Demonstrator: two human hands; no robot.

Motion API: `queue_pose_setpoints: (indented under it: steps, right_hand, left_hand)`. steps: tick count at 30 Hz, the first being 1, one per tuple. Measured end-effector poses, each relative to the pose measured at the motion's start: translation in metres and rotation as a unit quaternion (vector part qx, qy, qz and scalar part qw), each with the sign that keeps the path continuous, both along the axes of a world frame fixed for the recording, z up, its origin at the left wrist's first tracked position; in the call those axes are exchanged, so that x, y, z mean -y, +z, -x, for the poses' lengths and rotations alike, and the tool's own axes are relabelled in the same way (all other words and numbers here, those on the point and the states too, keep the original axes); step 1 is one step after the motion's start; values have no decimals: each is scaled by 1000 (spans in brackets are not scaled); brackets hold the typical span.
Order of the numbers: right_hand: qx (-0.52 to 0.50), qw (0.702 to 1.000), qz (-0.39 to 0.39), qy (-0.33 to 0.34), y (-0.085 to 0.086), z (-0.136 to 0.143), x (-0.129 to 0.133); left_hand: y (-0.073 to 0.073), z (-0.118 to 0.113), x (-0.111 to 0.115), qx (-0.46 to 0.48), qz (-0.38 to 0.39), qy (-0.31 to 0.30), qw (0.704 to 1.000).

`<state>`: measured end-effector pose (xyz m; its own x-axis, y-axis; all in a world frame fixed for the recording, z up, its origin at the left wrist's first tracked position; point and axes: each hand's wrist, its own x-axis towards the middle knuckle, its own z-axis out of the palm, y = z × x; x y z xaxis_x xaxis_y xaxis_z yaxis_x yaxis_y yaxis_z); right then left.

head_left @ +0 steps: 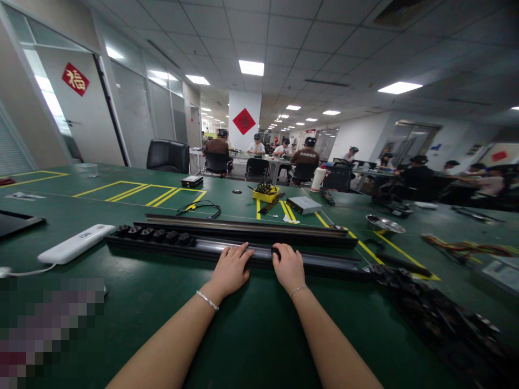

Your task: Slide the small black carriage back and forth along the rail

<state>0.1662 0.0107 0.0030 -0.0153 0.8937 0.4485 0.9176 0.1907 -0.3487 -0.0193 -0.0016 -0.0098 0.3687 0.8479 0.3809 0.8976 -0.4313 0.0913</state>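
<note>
A long black channel-shaped rail (324, 260) lies crosswise on the green table in front of me. Several black block-like parts (156, 234) sit in a row inside its left end. My left hand (232, 267) rests on the middle of the rail, palm down with fingers spread. Just to its right, my right hand (289, 265) has its fingers bent around a small black part (276, 251) at the channel, mostly hidden by the fingers. Behind it runs a second long black rail (243, 227), which neither hand touches.
At the left lies a white power strip (77, 244). A heap of black parts (430, 308) covers the right side, near a metal bowl (385, 223) and coloured wires (466, 244). Farther back are a yellow box of cables (265, 190), a grey box (304, 205) and a white bottle (318, 178).
</note>
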Motion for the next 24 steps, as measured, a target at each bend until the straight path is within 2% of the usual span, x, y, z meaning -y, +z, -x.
queue_pose_setpoints:
  steps: [24]
  right_hand:
    - [-3,1000,-17,6,-3,-10,-4]
  left_hand:
    - [3,0,1,2,5,2,1000]
